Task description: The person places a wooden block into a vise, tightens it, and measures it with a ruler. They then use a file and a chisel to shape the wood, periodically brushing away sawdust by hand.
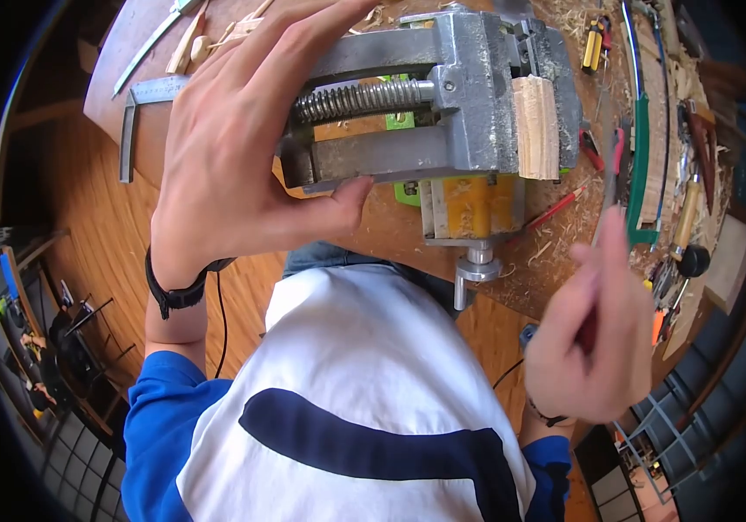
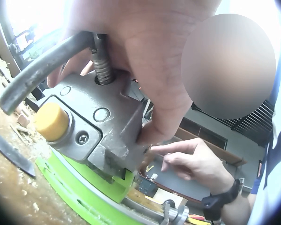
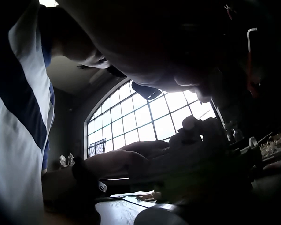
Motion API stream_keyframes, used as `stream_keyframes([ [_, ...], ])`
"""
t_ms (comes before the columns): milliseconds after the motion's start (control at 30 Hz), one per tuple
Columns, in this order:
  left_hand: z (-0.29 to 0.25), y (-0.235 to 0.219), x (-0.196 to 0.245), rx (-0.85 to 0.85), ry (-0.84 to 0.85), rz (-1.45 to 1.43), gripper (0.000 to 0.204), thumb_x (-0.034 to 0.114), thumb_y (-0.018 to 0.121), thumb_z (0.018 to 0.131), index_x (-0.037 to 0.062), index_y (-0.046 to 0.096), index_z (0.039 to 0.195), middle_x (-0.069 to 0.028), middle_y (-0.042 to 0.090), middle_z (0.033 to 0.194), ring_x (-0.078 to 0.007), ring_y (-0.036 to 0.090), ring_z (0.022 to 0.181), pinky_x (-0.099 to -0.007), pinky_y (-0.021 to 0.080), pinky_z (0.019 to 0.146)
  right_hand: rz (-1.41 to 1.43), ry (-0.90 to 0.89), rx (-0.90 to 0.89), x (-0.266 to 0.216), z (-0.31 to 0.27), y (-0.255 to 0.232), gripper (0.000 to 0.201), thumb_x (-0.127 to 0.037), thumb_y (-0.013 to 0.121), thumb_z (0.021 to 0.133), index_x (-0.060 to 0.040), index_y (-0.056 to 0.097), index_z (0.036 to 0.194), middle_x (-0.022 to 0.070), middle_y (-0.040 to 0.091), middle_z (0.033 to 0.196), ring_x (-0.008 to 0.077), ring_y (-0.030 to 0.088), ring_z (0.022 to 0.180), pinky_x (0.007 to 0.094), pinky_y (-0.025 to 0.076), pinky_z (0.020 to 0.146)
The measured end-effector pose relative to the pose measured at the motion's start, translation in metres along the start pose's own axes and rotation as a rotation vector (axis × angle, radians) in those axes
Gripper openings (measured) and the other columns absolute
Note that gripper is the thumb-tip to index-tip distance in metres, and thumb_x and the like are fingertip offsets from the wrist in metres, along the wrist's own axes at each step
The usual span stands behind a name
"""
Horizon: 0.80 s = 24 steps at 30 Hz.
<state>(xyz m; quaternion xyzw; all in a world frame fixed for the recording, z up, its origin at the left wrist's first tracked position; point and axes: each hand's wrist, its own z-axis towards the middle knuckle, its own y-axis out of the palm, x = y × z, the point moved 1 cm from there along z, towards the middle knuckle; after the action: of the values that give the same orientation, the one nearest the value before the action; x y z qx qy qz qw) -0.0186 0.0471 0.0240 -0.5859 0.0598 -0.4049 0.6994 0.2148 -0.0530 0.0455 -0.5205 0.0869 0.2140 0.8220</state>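
Note:
A grey metal vise (image 1: 477, 96) stands on the wooden bench, with a pale wood block (image 1: 536, 129) clamped upright between its jaws. My left hand (image 1: 229, 165) grips the screw end of the vise, thumb along the near side and fingers over the far side. From the left wrist view, that hand arches over the vise body (image 2: 100, 112) beside its bent handle bar (image 2: 47, 70). My right hand (image 1: 595, 335), blurred, is right of the vise and holds a slim tool with a thin metal blade (image 1: 606, 196) pointing away from me; its exact kind I cannot tell.
Wood shavings litter the bench (image 1: 521, 278). A red pencil (image 1: 556, 209) and yellow-handled pliers (image 1: 596, 43) lie near the vise, with a green-framed saw (image 1: 641, 165) farther right. A metal square (image 1: 151, 91) lies at the left. The vise's crank handle (image 1: 460, 291) juts toward me.

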Motion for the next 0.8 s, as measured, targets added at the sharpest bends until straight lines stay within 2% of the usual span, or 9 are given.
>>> stream_keyframes([
  [33,0.000,0.001,-0.001,0.005,0.000,-0.020,0.089,0.028,0.074,0.055,0.0010,0.052,0.137,-0.0178,0.059,0.135,-0.0364,0.061,0.119,-0.0446,0.043,0.106,0.076,-0.061,0.045,-0.003,-0.002,0.000,0.042,0.009,0.059,0.087,-0.0076,0.069,0.124,0.0073,0.065,0.080,0.0117,0.057,0.067,0.0253,0.047,0.061],
  [133,0.000,0.004,-0.004,0.032,0.020,-0.065,0.088,0.028,0.074,0.055,0.0003,0.053,0.135,-0.0182,0.059,0.134,-0.0347,0.062,0.116,-0.0422,0.047,0.100,-0.172,0.173,-0.200,-0.004,0.003,-0.012,0.038,0.007,0.058,0.088,-0.0025,0.068,0.123,0.0074,0.067,0.083,0.0134,0.059,0.068,0.0259,0.049,0.064],
  [167,-0.001,0.004,-0.004,0.041,0.030,-0.063,0.086,0.029,0.076,0.056,-0.0004,0.055,0.134,-0.0187,0.059,0.134,-0.0336,0.063,0.114,-0.0405,0.049,0.098,-0.184,0.247,-0.155,-0.005,0.008,-0.014,0.037,0.009,0.057,0.087,0.0015,0.067,0.122,0.0096,0.068,0.083,0.0152,0.062,0.069,0.0262,0.050,0.066],
  [267,0.000,-0.003,-0.010,-0.001,0.114,-0.062,0.091,0.036,0.078,0.065,-0.0050,0.045,0.139,-0.0253,0.055,0.132,-0.0359,0.060,0.114,-0.0407,0.050,0.093,-0.030,0.000,-0.189,-0.008,0.004,-0.018,0.039,0.010,0.055,0.087,0.0027,0.066,0.123,0.0105,0.067,0.081,0.0156,0.062,0.068,0.0259,0.050,0.065],
  [400,0.002,-0.001,0.009,0.049,-0.031,-0.004,0.092,0.041,0.079,0.064,-0.0061,0.048,0.137,-0.0250,0.059,0.125,-0.0359,0.063,0.109,-0.0409,0.052,0.090,-0.174,0.262,-0.144,-0.006,0.003,-0.013,0.041,0.009,0.055,0.088,-0.0028,0.066,0.126,0.0086,0.066,0.080,0.0110,0.060,0.067,0.0226,0.047,0.061],
  [500,0.003,-0.003,-0.008,0.078,0.165,-0.108,0.094,0.040,0.079,0.064,-0.0050,0.046,0.139,-0.0246,0.058,0.127,-0.0355,0.062,0.110,-0.0404,0.051,0.089,-0.041,0.138,-0.064,-0.012,-0.007,-0.009,0.041,0.007,0.056,0.090,-0.0076,0.068,0.126,0.0054,0.065,0.080,0.0078,0.057,0.066,0.0226,0.046,0.060],
  [600,-0.004,0.017,-0.013,0.139,0.042,-0.068,0.094,0.039,0.079,0.064,-0.0040,0.046,0.140,-0.0242,0.058,0.128,-0.0353,0.061,0.111,-0.0409,0.051,0.091,-0.195,0.239,-0.188,-0.012,-0.001,-0.007,0.041,0.007,0.056,0.090,-0.0080,0.068,0.126,0.0059,0.066,0.081,0.0084,0.058,0.068,0.0232,0.046,0.061],
  [700,-0.003,-0.001,0.005,0.036,0.002,0.026,0.095,0.039,0.079,0.065,-0.0034,0.044,0.142,-0.0242,0.057,0.129,-0.0355,0.060,0.113,-0.0415,0.049,0.093,-0.050,0.129,-0.027,-0.006,-0.002,-0.002,0.041,0.007,0.058,0.089,-0.0062,0.067,0.126,0.0071,0.067,0.081,0.0095,0.060,0.069,0.0225,0.047,0.063],
  [800,0.001,-0.008,0.004,0.037,0.115,-0.124,0.095,0.039,0.079,0.065,-0.0027,0.043,0.143,-0.0241,0.057,0.130,-0.0352,0.059,0.115,-0.0418,0.049,0.094,-0.066,0.124,-0.113,-0.013,-0.001,-0.006,0.039,0.006,0.059,0.089,-0.0051,0.067,0.126,0.0069,0.068,0.084,0.0091,0.061,0.071,0.0221,0.048,0.066],
])
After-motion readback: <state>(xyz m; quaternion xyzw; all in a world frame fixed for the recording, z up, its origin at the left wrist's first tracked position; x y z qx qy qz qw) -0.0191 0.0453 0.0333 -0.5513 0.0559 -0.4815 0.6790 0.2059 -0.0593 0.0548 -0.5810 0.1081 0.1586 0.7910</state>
